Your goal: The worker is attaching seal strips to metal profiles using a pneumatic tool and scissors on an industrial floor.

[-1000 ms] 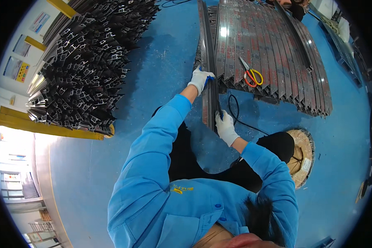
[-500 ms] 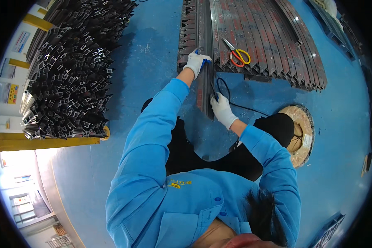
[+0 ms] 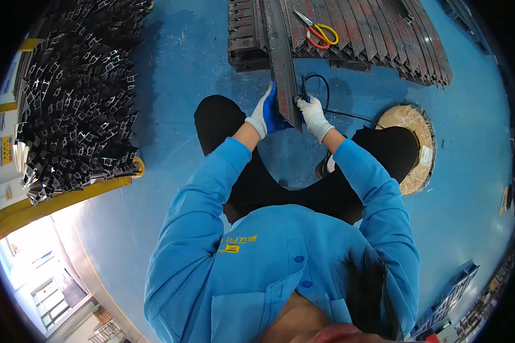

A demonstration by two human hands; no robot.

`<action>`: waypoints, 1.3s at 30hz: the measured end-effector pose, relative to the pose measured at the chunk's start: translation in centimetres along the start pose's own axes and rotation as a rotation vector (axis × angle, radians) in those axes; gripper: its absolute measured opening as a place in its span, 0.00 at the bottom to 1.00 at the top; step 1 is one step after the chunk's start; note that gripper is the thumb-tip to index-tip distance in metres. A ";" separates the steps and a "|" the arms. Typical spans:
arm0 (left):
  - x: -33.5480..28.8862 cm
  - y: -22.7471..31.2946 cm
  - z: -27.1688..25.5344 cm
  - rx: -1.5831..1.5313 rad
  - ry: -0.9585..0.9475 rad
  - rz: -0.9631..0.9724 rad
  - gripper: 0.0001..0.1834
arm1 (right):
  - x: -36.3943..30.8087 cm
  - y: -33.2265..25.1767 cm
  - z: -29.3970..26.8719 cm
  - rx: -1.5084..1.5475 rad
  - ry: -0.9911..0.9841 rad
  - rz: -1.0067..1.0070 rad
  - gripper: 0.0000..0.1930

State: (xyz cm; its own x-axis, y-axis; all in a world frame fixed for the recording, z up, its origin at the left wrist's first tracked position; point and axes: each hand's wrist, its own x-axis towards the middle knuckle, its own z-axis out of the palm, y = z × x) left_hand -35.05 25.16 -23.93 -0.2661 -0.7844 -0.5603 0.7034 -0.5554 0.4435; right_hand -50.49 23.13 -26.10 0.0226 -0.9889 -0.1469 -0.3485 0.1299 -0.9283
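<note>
A long dark metal profile (image 3: pixel 282 68) sticks out toward me from the stack of profiles, its near end raised between my hands. My left hand (image 3: pixel 269 116), in a white glove with a blue palm, grips that end from the left side and underneath. A thin black strip (image 3: pixel 328 91) loops beside the profile. Gloved in white, my right hand (image 3: pixel 315 116) is closed on the strip, right against the profile's right side. The fingertips of both hands are partly hidden.
Scissors (image 3: pixel 323 35) with red and yellow handles lie on the profile stack (image 3: pixel 360 34). The strip runs right to a wrapped coil (image 3: pixel 406 117) on the blue floor, beside my knee. At left, a large pile of black profiles (image 3: pixel 74 97) rests on a yellow-edged rack (image 3: pixel 63 206).
My left hand has come back from farther along the profile to its near end, and cups it. The near end appears lifted. My right hand stays by the profile with the strip.
</note>
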 end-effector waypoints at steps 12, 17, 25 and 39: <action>0.7 -3.5 -4.0 -0.290 -0.243 -0.025 0.26 | -1.2 -1.3 -3.1 -0.037 0.087 0.110 0.23; 1.0 -4.2 -4.1 -0.322 -0.298 -0.020 0.29 | -2.2 -1.2 -3.7 0.085 0.031 0.234 0.22; -0.5 -3.5 -2.5 -0.360 -0.275 -0.075 0.21 | -2.8 -2.6 -3.6 0.122 0.057 0.240 0.20; 0.1 -3.8 -2.9 -0.301 -0.213 -0.065 0.25 | -2.4 -2.3 -3.8 0.252 0.172 0.094 0.18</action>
State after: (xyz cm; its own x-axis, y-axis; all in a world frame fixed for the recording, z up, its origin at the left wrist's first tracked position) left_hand -35.82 27.97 -27.75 -0.4254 -0.8075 -0.4085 0.8343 -0.5249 0.1688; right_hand -53.29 24.89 -22.37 -0.1646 -0.9667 -0.1961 -0.0981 0.2138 -0.9719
